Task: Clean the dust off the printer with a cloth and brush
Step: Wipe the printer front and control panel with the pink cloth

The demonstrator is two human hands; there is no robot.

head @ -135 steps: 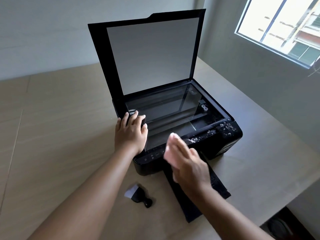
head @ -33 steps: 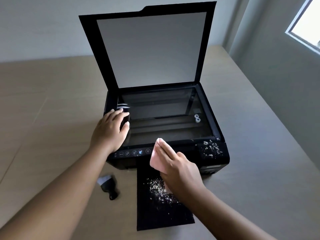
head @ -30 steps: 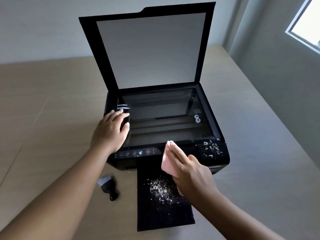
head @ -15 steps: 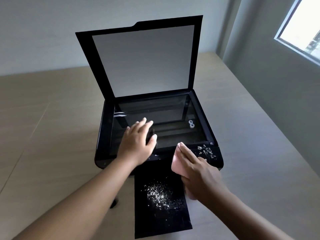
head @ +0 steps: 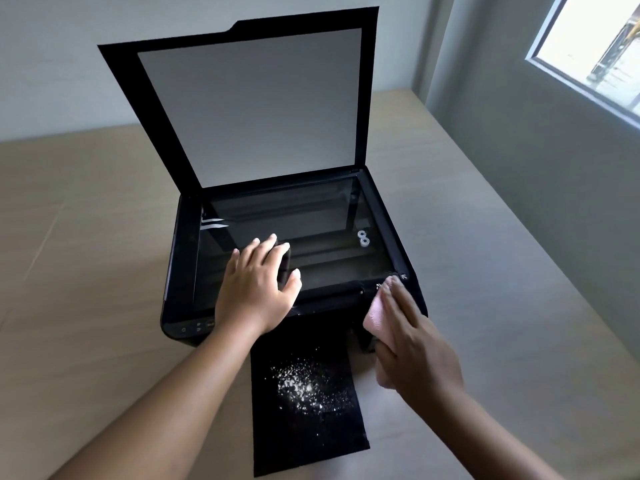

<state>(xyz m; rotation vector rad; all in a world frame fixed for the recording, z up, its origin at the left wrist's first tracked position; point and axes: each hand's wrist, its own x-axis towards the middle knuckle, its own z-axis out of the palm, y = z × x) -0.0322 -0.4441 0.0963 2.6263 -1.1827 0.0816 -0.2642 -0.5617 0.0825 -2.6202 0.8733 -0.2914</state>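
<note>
1. My right hand (head: 415, 344) lies flat, fingers stretched out, pressing the folded pale pink cloth (head: 375, 315) onto the front right corner of the black flatbed printer (head: 180, 268). I grip nothing here; the palm just pins the cloth down. I should keep that flat pressure so the cloth drags the dust instead of skating over it.
2. My left hand (head: 258, 284) rests spread on the dark scanner glass (head: 311, 216), with a dark object under the fingers that I cannot make out; whether I am grasping it I cannot tell. It steadies the printer, and I judge that it should press lightly, since the glass smears easily.
3. A few white specks show just beside my right fingertips (head: 393, 282). I would wipe toward myself, off the front edge.
4. The white dust (head: 308, 386) already lies scattered on the black sheet (head: 311, 441) spread on the beige table (head: 104, 341) in front of the printer. Short strokes should land the rest there too, not on the table.
5. The raised scanner lid (head: 249, 102) stands open behind; I should avoid bumping it.
</note>
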